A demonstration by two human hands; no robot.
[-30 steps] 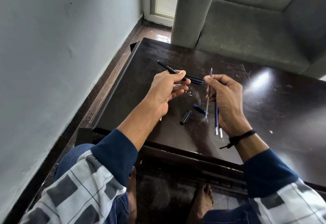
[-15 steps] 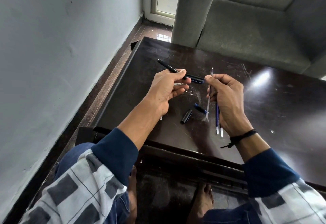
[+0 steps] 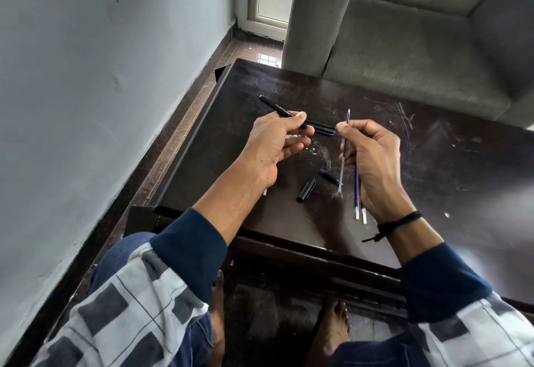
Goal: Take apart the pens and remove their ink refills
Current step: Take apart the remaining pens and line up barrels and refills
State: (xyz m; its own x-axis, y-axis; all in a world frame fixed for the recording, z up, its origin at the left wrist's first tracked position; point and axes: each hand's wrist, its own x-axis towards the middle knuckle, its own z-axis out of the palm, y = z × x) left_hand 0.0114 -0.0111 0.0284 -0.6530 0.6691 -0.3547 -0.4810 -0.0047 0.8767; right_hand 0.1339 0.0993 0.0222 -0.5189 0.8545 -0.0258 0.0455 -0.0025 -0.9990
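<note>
My left hand [image 3: 277, 147] grips a black capped pen [image 3: 277, 108] above the dark table [image 3: 433, 170], its capped end pointing right. My right hand [image 3: 372, 161] pinches a thin ink refill [image 3: 347, 116] held nearly upright, tip up, and its fingertips touch the pen's cap end [image 3: 325, 130]. On the table lie a black cap [image 3: 305, 190], a blue pen piece [image 3: 329, 176] and two more refills [image 3: 359, 210] partly hidden under my right hand. A white bit [image 3: 265, 192] shows beneath my left wrist.
A grey wall [image 3: 101, 92] runs along the left. A grey sofa [image 3: 419, 42] stands behind the table. My knees in checked cloth and my bare feet [image 3: 335, 329] are below the table's near edge.
Both hands have hardly shifted. The right fingertips stay at the pen's cap end, and the refill remains upright in the right hand.
</note>
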